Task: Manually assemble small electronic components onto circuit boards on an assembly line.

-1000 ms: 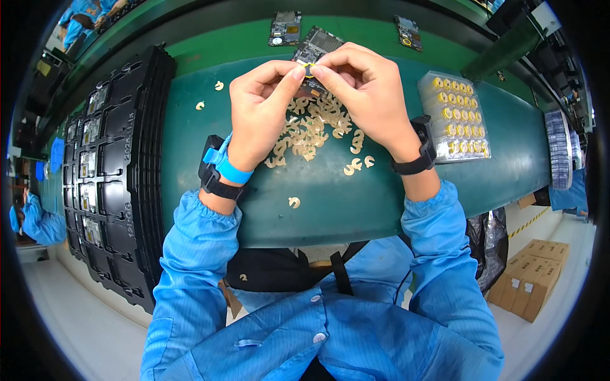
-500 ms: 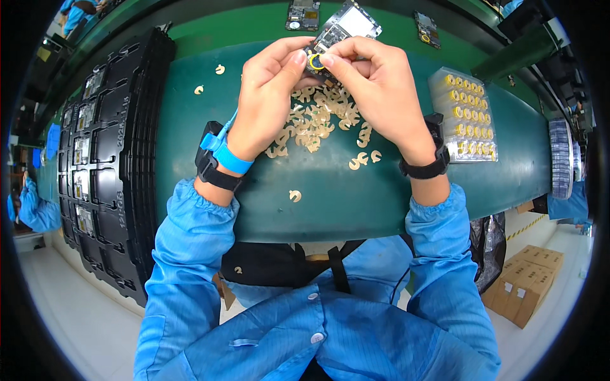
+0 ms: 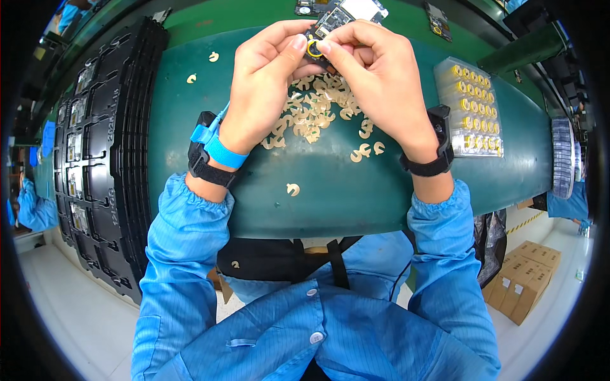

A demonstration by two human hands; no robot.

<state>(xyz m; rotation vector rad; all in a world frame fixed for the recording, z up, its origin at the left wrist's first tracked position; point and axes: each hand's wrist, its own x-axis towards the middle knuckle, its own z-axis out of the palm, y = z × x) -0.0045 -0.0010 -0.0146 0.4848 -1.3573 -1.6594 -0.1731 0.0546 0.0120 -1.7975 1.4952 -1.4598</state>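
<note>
My left hand [image 3: 264, 82] is closed on the lower left part of a circuit board [image 3: 337, 22], which is tilted above the table and has a large pale rectangle at its far end. At the board's near end sits a small round part with a yellow rim [image 3: 314, 49]. My left thumb presses beside that part. My right hand [image 3: 384, 79] is closed, its thumb and forefinger pinched at the right side of the yellow-rimmed part; the fingertips partly cover it. Below both hands lies a loose pile of cream C-shaped pieces [image 3: 311, 117].
To the right stands a clear tray [image 3: 445, 105] with rows of yellow-rimmed round parts. Stacked black trays [image 3: 130, 159] rise at the left. More circuit boards [image 3: 438, 20] lie at the far side. Cardboard boxes [image 3: 524, 279] are on the floor at right.
Both hands and the board sit slightly higher in the picture, and the view has shifted a little. My right fingertips stay at the yellow-rimmed part, now covering its right side.
</note>
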